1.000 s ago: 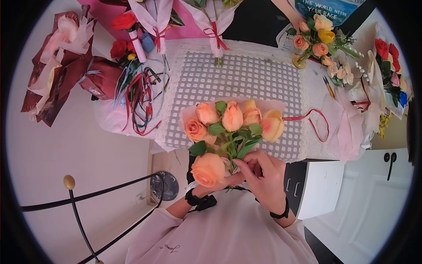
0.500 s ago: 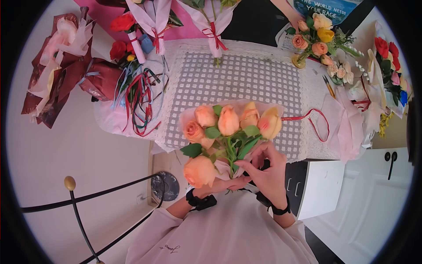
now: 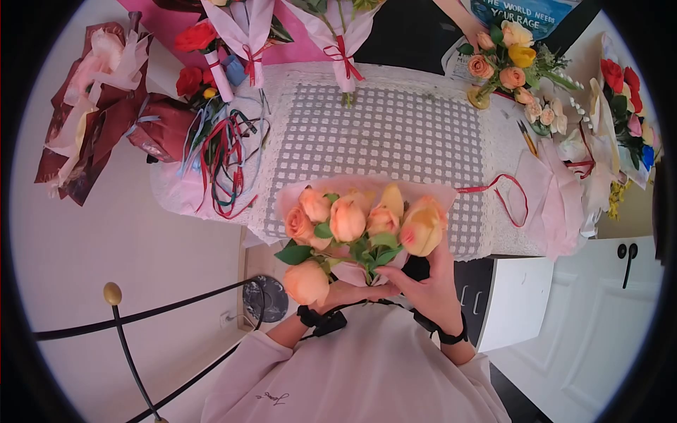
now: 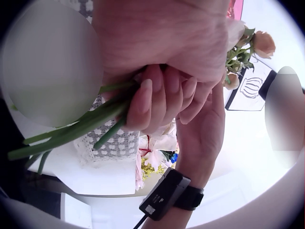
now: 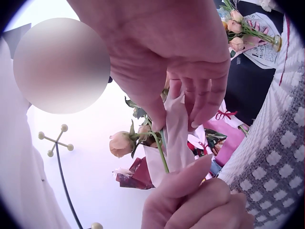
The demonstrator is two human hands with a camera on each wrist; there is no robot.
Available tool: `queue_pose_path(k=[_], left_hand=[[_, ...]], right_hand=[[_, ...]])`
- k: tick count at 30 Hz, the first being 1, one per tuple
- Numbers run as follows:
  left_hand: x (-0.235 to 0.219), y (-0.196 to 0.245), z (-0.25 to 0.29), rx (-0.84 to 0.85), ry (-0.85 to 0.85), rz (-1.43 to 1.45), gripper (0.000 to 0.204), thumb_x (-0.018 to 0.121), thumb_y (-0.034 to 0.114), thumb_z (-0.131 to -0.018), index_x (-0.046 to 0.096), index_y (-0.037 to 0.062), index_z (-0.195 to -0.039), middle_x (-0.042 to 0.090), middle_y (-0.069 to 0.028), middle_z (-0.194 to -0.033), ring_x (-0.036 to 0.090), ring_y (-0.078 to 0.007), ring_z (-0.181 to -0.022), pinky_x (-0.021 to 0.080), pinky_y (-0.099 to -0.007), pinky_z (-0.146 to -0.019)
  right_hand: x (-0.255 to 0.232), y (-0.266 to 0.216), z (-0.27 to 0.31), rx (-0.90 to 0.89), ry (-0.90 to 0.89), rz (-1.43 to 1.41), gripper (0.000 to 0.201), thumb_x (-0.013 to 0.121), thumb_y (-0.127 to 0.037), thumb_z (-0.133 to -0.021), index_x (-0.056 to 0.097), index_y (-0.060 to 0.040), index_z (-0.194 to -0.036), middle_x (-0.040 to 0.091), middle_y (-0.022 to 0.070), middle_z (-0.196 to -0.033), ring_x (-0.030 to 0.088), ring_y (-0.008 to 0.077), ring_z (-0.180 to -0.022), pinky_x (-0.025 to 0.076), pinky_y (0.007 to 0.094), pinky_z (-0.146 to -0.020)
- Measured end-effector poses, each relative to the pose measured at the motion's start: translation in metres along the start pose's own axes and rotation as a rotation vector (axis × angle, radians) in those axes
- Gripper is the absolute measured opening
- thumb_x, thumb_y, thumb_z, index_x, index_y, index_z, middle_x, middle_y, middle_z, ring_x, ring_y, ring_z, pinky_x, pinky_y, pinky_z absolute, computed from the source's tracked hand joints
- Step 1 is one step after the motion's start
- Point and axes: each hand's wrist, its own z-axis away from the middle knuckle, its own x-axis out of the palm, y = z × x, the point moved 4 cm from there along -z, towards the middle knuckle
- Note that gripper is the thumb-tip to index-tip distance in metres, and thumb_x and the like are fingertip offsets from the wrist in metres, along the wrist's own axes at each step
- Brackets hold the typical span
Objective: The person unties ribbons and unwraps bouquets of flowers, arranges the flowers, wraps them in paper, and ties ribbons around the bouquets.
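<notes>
Close to the person's body, a bouquet of peach roses (image 3: 347,220) with green leaves is held over the near table edge. Curled round its green stems (image 4: 71,131) is the left hand (image 3: 356,293), and the cut ends stick out below the fist. Pale pink wrapping paper (image 5: 176,129) backs the flowers. The right hand (image 3: 436,296) pinches a fold of this paper between thumb and fingers at the bouquet's right side. In the head view a yellowish-peach flower (image 3: 424,229) hides its fingertips.
A grey checked cloth (image 3: 381,134) covers the table. Tangled ribbons (image 3: 226,162) lie left, a red ribbon (image 3: 518,194) and pink paper (image 3: 550,197) right. Wrapped bouquets stand at the back; a flower vase (image 3: 479,97) is back right. A black metal rack (image 3: 176,297) stands left.
The bouquet has come down slightly and shifted left, its flowers leaning toward the body. The right hand's fingers have extended upward behind the right-hand flower; the left hand keeps its grip on the stems.
</notes>
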Motion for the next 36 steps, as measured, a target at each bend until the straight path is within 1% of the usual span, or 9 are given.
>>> queue_pose_path(k=[2,9,14,18,20,21,25,30,36], left_hand=[[-0.005,-0.021,-0.003,-0.026,0.017,0.018,0.039,0.078,0.031,-0.096,0.070,0.0087,-0.126,0.072,-0.0021,-0.117,0.066,-0.0101,-0.102,0.055,-0.0272,-0.084],[-0.022,-0.080,-0.027,0.323,0.023,-0.172,0.037,0.075,0.022,-0.099,0.062,0.0048,-0.129,0.070,-0.0038,-0.118,0.067,-0.0123,-0.107,0.056,-0.0307,-0.096],[-0.011,-0.010,-0.011,0.389,0.100,-0.308,0.033,0.077,0.021,-0.098,0.066,0.0043,-0.123,0.072,-0.0015,-0.107,0.068,-0.0128,-0.100,0.057,-0.0286,-0.092],[-0.007,-0.025,0.002,0.039,0.023,0.216,0.050,0.076,0.035,-0.098,0.061,0.0104,-0.139,0.067,-0.0025,-0.118,0.065,-0.0155,-0.106,0.054,-0.0325,-0.095],[-0.009,-0.008,0.005,-0.047,0.080,0.346,0.027,0.075,0.030,-0.099,0.071,0.0038,-0.105,0.060,0.0014,-0.084,0.054,-0.0084,-0.074,0.043,-0.0290,-0.064],[-0.005,0.033,0.012,-0.050,0.162,0.241,0.038,0.065,0.038,-0.105,0.063,0.0075,-0.082,0.046,0.0037,-0.070,0.042,-0.0092,-0.066,0.033,-0.0295,-0.059],[-0.024,0.041,0.006,0.149,0.053,0.415,0.056,0.057,0.041,-0.109,0.037,0.0164,-0.063,0.033,0.0065,-0.061,0.034,-0.0084,-0.057,0.031,-0.0273,-0.058],[-0.026,0.058,0.005,0.266,0.137,0.435,0.057,0.058,0.037,-0.109,0.036,0.0158,-0.062,0.033,0.0058,-0.057,0.034,-0.0091,-0.055,0.032,-0.0289,-0.057],[-0.029,0.050,0.001,0.251,0.270,0.293,0.057,0.058,0.037,-0.109,0.036,0.0149,-0.061,0.032,0.0056,-0.058,0.033,-0.0086,-0.055,0.033,-0.0279,-0.056]], right_hand=[[0.003,0.003,0.003,-0.017,-0.032,0.011,0.050,0.089,-0.007,-0.080,0.053,-0.0015,-0.113,0.069,0.0118,-0.087,0.069,0.0229,-0.072,0.053,0.0336,-0.062],[0.005,-0.003,0.009,-0.308,-0.047,0.158,0.048,0.084,0.001,-0.076,0.058,0.0032,-0.117,0.067,0.0132,-0.083,0.066,0.0287,-0.064,0.052,0.0368,-0.057],[0.003,-0.009,0.011,-0.349,-0.067,0.213,0.054,0.086,-0.001,-0.076,0.056,0.0016,-0.120,0.068,0.0129,-0.085,0.066,0.0292,-0.064,0.053,0.0381,-0.057],[0.000,-0.010,0.011,-0.325,-0.001,0.147,0.062,0.089,-0.006,-0.076,0.052,0.0014,-0.126,0.069,0.0154,-0.095,0.068,0.0308,-0.071,0.055,0.0390,-0.064],[0.001,-0.002,0.005,-0.226,0.008,-0.019,0.070,0.091,-0.011,-0.076,0.048,0.0004,-0.131,0.069,0.0184,-0.107,0.070,0.0333,-0.084,0.056,0.0399,-0.072],[0.000,-0.002,0.005,-0.133,-0.075,0.034,0.064,0.089,-0.017,-0.080,0.051,0.0000,-0.128,0.067,0.0209,-0.114,0.069,0.0369,-0.096,0.055,0.0416,-0.080],[0.019,0.010,0.015,-0.062,-0.358,0.210,0.054,0.083,-0.029,-0.087,0.055,0.0007,-0.122,0.067,0.0200,-0.108,0.067,0.0413,-0.096,0.053,0.0463,-0.083],[0.059,0.029,0.029,-0.094,-0.470,0.177,0.047,0.079,-0.029,-0.091,0.054,0.0038,-0.113,0.064,0.0204,-0.097,0.064,0.0426,-0.089,0.051,0.0488,-0.077],[0.078,0.024,0.029,-0.105,-0.280,0.137,0.034,0.073,-0.020,-0.094,0.055,0.0046,-0.107,0.064,0.0224,-0.095,0.064,0.0430,-0.087,0.051,0.0506,-0.075]])
